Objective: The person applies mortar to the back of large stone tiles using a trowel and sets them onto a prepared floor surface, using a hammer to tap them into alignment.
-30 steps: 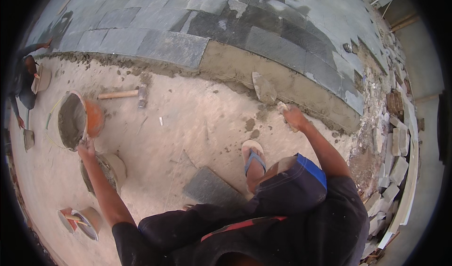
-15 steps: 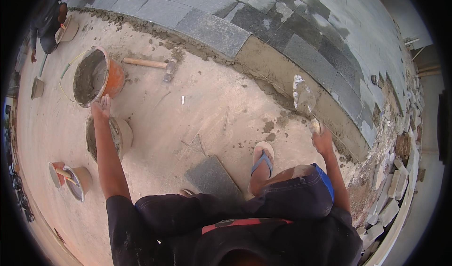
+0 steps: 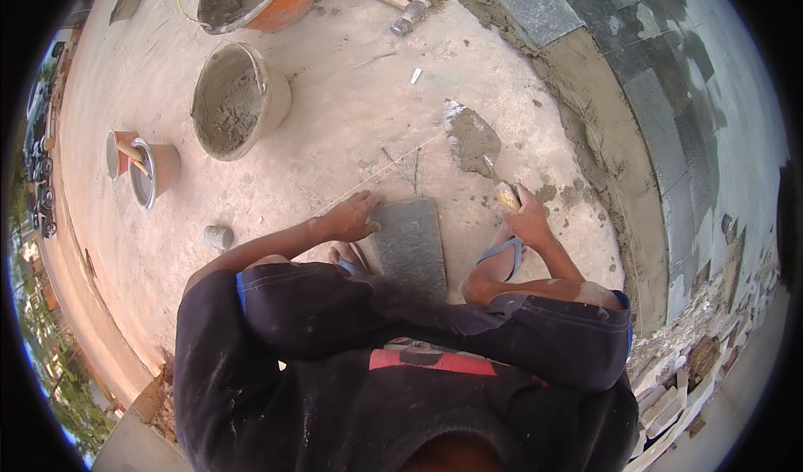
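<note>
The left hand (image 3: 355, 215) is being held, fingers loosely parted, by the upper-left corner of a dark grey, rectangular stone tile (image 3: 411, 246) just below frame centre; contact cannot be told. The tile's long axis is seemingly running up the frame. Farther off to its right, a mortar-laden, wooden-handled trowel (image 3: 474, 142) is being gripped by the right hand (image 3: 529, 221).

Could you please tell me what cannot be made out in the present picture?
In the head view:
Loose grey tile: near end hidden by the dark trousers.
Left hand: underside turned away; contact with the tile is unclear.
Trowel handle: rear part covered by the right hand.
Orange bucket: cut off by the top edge.
</note>
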`<action>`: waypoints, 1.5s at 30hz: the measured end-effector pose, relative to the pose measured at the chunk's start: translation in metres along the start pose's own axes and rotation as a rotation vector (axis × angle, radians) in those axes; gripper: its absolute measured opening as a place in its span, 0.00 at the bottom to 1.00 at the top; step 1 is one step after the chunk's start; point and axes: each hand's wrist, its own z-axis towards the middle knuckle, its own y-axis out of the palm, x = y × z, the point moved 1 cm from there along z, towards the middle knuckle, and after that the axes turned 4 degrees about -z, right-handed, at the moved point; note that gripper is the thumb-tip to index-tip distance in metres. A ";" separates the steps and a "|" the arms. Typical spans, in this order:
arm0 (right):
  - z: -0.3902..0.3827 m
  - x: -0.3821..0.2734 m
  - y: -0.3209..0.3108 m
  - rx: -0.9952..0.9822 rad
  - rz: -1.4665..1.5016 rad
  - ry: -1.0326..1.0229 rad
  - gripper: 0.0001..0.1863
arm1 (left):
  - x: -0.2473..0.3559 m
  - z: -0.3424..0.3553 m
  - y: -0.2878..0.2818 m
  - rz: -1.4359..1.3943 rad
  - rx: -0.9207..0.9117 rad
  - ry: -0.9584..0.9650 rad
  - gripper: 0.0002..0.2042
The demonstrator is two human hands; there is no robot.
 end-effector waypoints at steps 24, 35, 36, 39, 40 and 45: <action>0.015 -0.055 0.059 -0.349 0.400 0.111 0.41 | 0.011 0.000 -0.007 -0.812 0.074 -0.045 0.15; 0.089 -0.227 -0.055 -0.089 0.445 -0.109 0.32 | 0.057 0.010 -0.053 -1.204 0.601 0.212 0.26; 0.097 -0.246 -0.056 -0.104 0.469 -0.131 0.32 | 0.052 0.017 -0.066 -1.300 0.649 0.208 0.25; 0.123 -0.307 -0.059 -0.218 0.452 -0.191 0.35 | 0.043 0.013 -0.107 -1.429 0.814 0.251 0.20; 0.134 -0.329 -0.058 -0.265 0.433 -0.213 0.36 | 0.036 0.008 -0.118 -1.462 0.853 0.246 0.20; 0.220 -0.399 -0.012 -0.320 0.545 -0.278 0.37 | 0.033 -0.017 -0.154 -1.806 1.067 0.210 0.22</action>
